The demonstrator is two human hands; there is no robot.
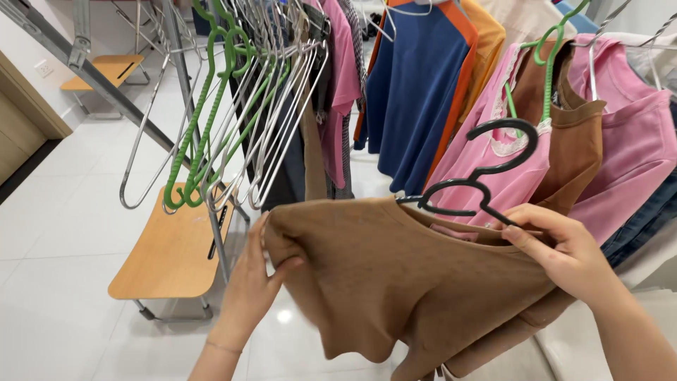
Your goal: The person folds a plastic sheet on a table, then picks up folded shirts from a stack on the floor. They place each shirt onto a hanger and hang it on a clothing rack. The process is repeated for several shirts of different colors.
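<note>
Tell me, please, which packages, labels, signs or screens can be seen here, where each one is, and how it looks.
No package, label, sign or screen shows in this view.
Nearest to one is a wall socket plate: on the wall at far left, small, square, white.
The brown top between the left hand and the right hand shows no tag.

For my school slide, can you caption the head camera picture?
Two hands, left hand and right hand, hold a brown shirt on a black hanger.
</note>
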